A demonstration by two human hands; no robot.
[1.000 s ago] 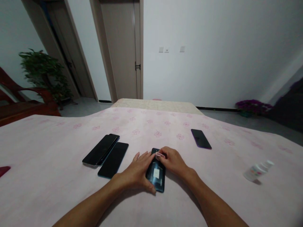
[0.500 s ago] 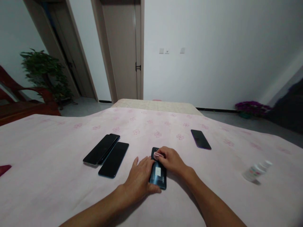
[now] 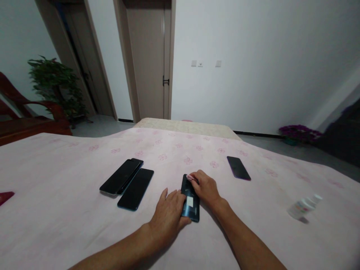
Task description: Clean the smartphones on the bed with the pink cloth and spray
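Note:
A dark blue smartphone [image 3: 190, 210] lies back side up on the pink cloth, with a pale square label on its back. My left hand [image 3: 168, 212] steadies it, fingers along its left edge and thumb at the bottom edge. Pinched in my right hand [image 3: 206, 187] is a small folded pale pink cloth [image 3: 190, 177], pressed on the phone's top end near the camera area. My right fingertips partly cover that area.
Left of my hands lie a dark phone [image 3: 136, 189] and overlapping phones [image 3: 120, 177]. Another phone [image 3: 239, 168] rests at the right, beyond a white bottle [image 3: 304, 206]. A red object [image 3: 5, 197] shows at the left edge. The flowered tablecloth [image 3: 84, 225] spans the surface.
My right hand has shifted slightly with the pink cloth, toward the top edge of the phone. My left hand keeps its hold, and the view has tilted a little.

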